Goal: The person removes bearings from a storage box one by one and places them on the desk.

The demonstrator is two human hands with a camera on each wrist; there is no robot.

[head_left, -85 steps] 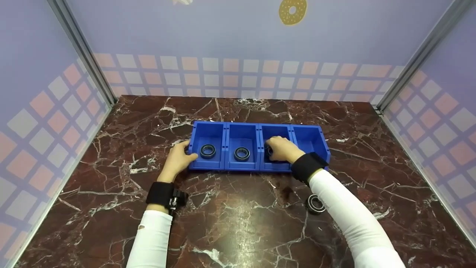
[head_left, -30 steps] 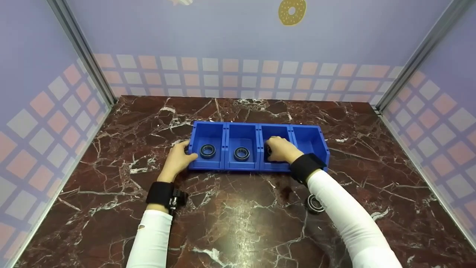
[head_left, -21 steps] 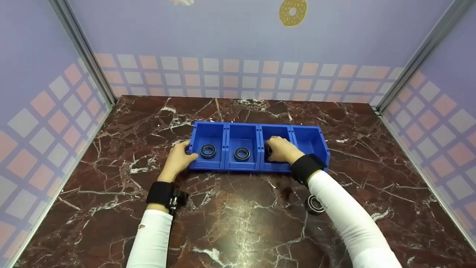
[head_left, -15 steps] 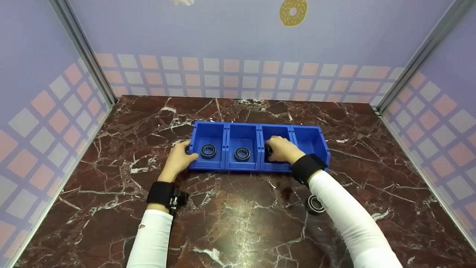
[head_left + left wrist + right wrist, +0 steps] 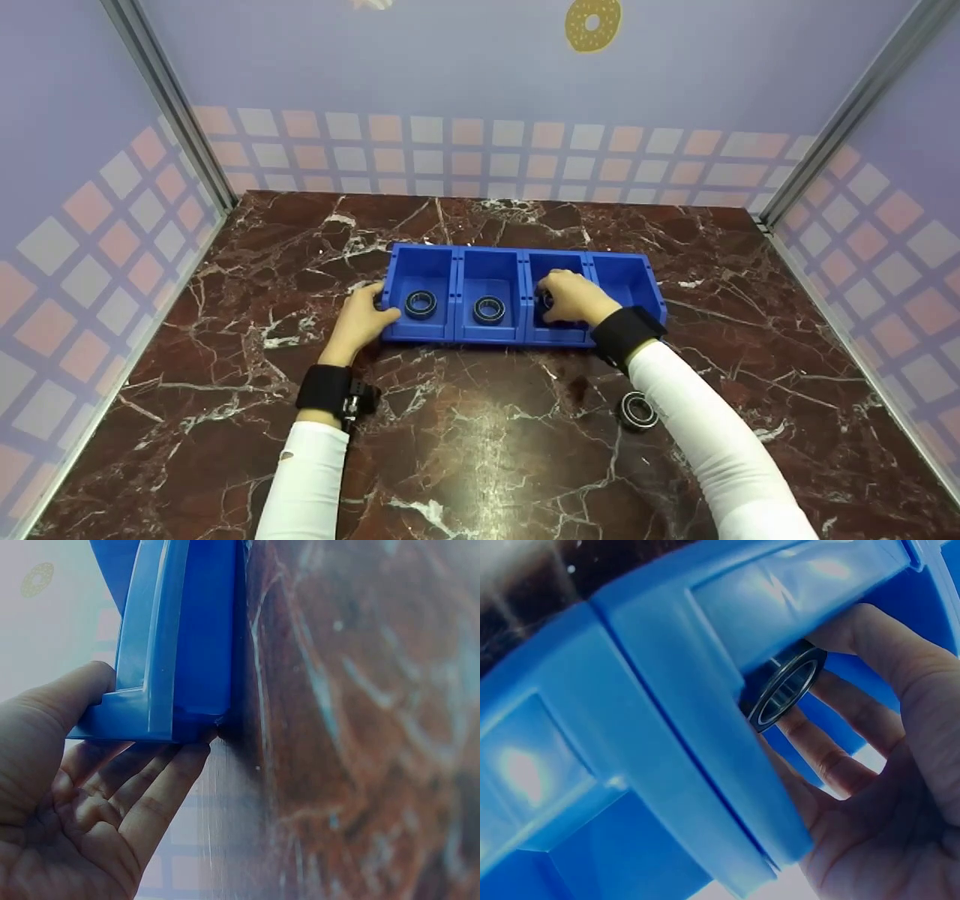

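Observation:
A blue bin row [image 5: 487, 252] with several compartments stands on the marble table. Black ring bearings lie in the first [image 5: 421, 304] and second [image 5: 489, 309] compartments. My left hand [image 5: 358, 319] rests against the bin's left end; in the left wrist view the thumb [image 5: 71, 694] sits on the bin's corner [image 5: 187, 637] and fairly straight fingers lie along the wall's foot. My right hand [image 5: 574, 298] reaches into the third compartment and pinches a bearing [image 5: 784, 690] just behind the bin's front wall [image 5: 667, 712]. The fourth compartment shows nothing inside.
One more bearing [image 5: 637, 411] lies loose on the table [image 5: 480, 435], just left of my right forearm. Patterned walls with metal corner posts [image 5: 172, 112] close the table in on the left, back and right.
My right hand has lifted a touch within the third compartment, bearing still in its fingers. The left hand and the bin have stayed put.

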